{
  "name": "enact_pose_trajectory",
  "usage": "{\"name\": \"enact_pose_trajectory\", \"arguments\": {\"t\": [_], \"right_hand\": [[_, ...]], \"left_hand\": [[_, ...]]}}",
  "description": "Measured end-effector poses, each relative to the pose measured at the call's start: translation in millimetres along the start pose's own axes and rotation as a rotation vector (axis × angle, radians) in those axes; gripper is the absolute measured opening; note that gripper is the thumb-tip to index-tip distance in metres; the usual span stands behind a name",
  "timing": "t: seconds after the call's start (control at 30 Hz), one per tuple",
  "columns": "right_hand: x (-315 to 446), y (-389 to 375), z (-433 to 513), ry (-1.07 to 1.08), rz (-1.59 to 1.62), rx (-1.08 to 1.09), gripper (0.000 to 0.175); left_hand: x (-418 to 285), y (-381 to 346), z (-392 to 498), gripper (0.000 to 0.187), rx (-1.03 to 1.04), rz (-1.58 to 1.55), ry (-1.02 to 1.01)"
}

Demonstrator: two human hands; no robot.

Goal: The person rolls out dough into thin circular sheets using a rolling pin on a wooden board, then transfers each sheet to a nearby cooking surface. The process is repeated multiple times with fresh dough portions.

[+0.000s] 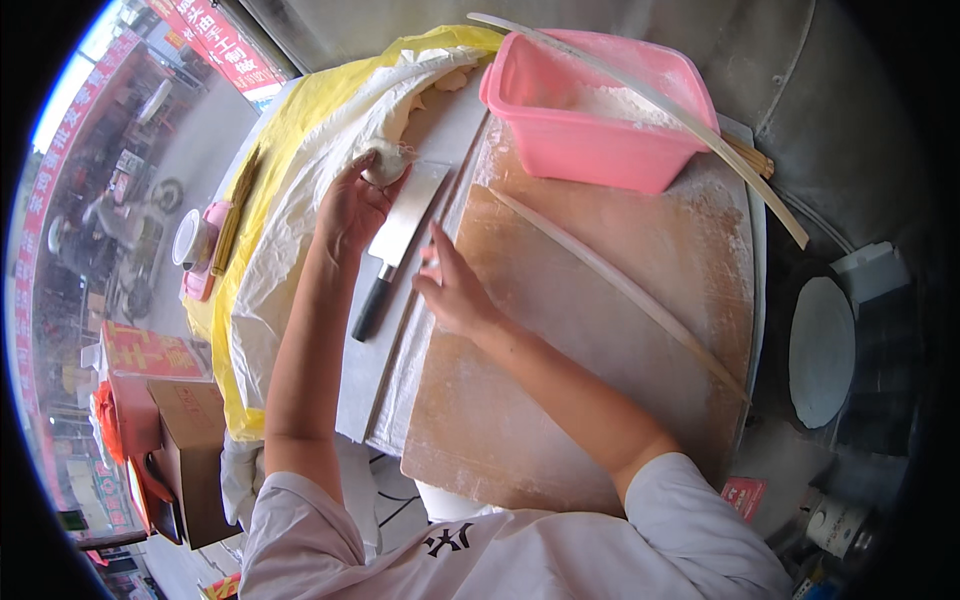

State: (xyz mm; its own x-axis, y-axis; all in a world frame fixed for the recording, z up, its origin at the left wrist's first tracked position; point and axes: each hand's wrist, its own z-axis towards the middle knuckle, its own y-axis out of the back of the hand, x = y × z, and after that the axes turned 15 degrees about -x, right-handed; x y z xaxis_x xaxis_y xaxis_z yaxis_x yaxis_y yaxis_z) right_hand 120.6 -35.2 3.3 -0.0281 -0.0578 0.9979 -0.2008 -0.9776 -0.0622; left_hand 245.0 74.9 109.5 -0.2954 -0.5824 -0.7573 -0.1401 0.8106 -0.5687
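My left hand (356, 202) grips a small whitish bundle (386, 163) with frayed threads, perhaps bunched cloth, by the edge of a white cover sheet (315, 161). Just right of that hand a cleaver (409, 214) lies flat on the grey tabletop, its black handle towards me. My right hand (457, 292) hovers near the cleaver's handle, over the left edge of a floured wooden board (540, 390). Its fingers are apart and nothing shows in its grasp. A long tapered rolling pin (619, 281) rests diagonally across the board.
A pink plastic tub (600, 146) of flour (622, 105) stands at the board's far end, a long wooden strip (652, 94) across it. Pale lumps (450, 80) peek from under the cover, which has a yellow sheet (300, 112) beneath. Left are a brush-like bundle (236, 214) and a cardboard box (196, 457).
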Motion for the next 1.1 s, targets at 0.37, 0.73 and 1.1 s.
{"name": "enact_pose_trajectory", "arguments": {"t": [0.37,0.73,1.1], "right_hand": [[62,66,-56,0.252,-0.692,-0.082,0.083],[10,201,-92,0.599,-0.837,-0.264,0.063],[17,196,-99,0.541,-0.728,-0.252,0.044]], "left_hand": [[94,0,-98,0.021,0.074,0.112,0.023],[19,-122,-16,0.041,0.111,0.501,-0.882],[119,-231,175,0.029,0.949,1.888,-0.792]]}}
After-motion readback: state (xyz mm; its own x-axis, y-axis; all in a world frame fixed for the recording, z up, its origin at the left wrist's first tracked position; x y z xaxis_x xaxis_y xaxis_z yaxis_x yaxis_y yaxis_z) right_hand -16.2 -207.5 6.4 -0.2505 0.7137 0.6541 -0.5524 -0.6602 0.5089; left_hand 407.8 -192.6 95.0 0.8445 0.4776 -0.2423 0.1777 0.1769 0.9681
